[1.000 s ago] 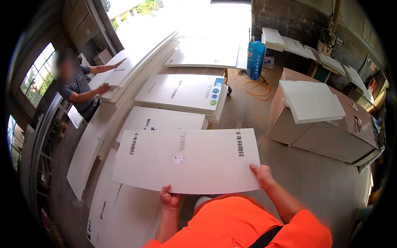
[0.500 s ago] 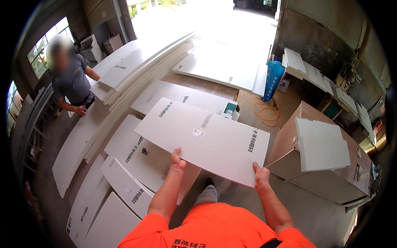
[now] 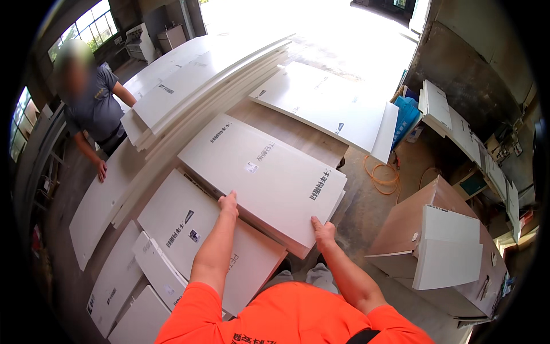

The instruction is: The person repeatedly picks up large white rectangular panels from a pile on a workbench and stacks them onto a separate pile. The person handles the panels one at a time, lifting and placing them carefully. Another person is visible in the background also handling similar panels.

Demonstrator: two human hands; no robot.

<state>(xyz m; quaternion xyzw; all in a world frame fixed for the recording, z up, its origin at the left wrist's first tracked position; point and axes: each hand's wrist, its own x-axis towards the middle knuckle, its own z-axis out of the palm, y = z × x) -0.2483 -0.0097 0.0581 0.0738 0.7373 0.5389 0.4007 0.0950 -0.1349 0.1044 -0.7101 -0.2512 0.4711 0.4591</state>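
A white rectangular panel (image 3: 281, 182) with a small label lies flat on top of a stack of similar boards in front of me. My left hand (image 3: 228, 204) grips its near long edge toward the left, thumb on top and fingers mostly hidden at the edge. Close to the panel's near right corner, my right hand (image 3: 323, 230) holds the same edge with the thumb on top. Left of the panel, another white board (image 3: 197, 226) rests on a lower stack, with my left forearm passing over it.
A person in a grey shirt (image 3: 94, 106) stands at the left beside a long board stack (image 3: 166, 103). More panels (image 3: 321, 97) lie ahead. An orange hose (image 3: 381, 179) coils on the floor near a blue bag (image 3: 405, 117). Boards sit on a brownish box (image 3: 395, 215) at right.
The panel in my hands has moved forward and left, down onto the stack, lining up roughly with the boards beneath. The other person's lower hand has moved down and left.
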